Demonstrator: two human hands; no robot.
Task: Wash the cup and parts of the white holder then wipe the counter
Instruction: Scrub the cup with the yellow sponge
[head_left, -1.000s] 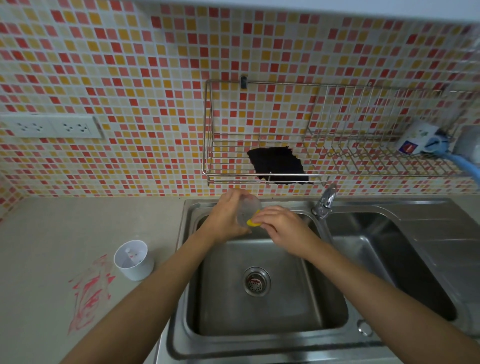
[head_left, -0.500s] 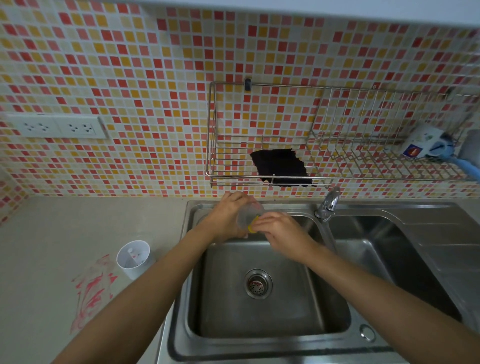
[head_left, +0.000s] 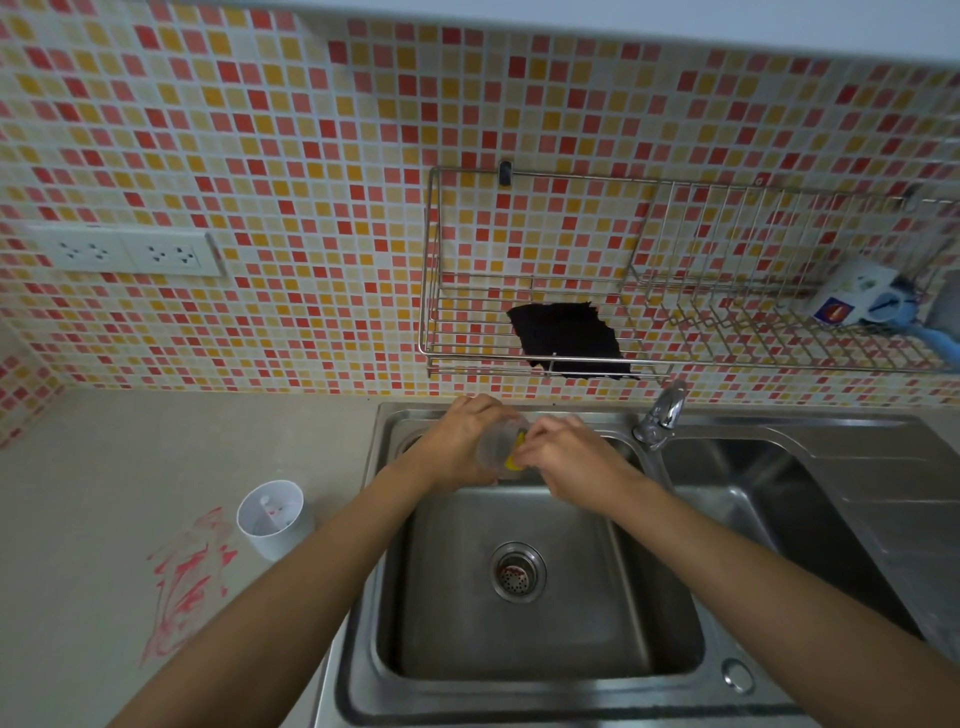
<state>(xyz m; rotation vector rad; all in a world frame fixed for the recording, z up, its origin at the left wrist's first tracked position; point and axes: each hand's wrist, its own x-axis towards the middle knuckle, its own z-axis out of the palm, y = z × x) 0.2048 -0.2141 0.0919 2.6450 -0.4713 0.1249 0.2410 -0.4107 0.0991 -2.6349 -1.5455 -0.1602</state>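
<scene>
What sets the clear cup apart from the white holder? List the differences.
The cup is clear; the white holder is opaque. The cup is held tilted over the sink in the left hand; the white holder stands on the counter, untouched. Both are round open containers.

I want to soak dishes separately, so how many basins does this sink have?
2. The left basin, with the round drain, is in front of the person; the right basin lies beside it, right of the tap, partly hidden by the right forearm.

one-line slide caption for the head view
Left hand holds a clear cup over the sink; right hand presses a yellow sponge into it.
</scene>
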